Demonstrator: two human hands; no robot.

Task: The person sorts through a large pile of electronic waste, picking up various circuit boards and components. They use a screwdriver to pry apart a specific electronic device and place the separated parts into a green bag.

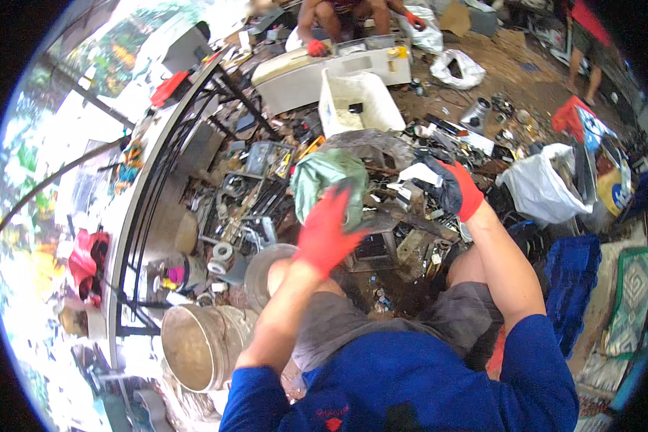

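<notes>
Both my hands wear red gloves with dark palms. My right hand (453, 186) grips a white plate-like piece (421, 174), over the scrap heap in front of me. My left hand (332, 232) is blurred, with thumb and fingers apart and nothing visible in it. It is in front of a green sack (324, 175) and hides part of it. Between my knees lies a dark, square-framed metal part (374, 251). White scraps and dark pieces lie below my right hand.
A white plastic bin (391, 110) stands ahead, before a long white casing (291, 81) where a person in red gloves sits. Buckets (186, 348) stand at my left, near a metal-framed table (164, 127). A white sack (545, 186) is at right. Another person stands at upper right.
</notes>
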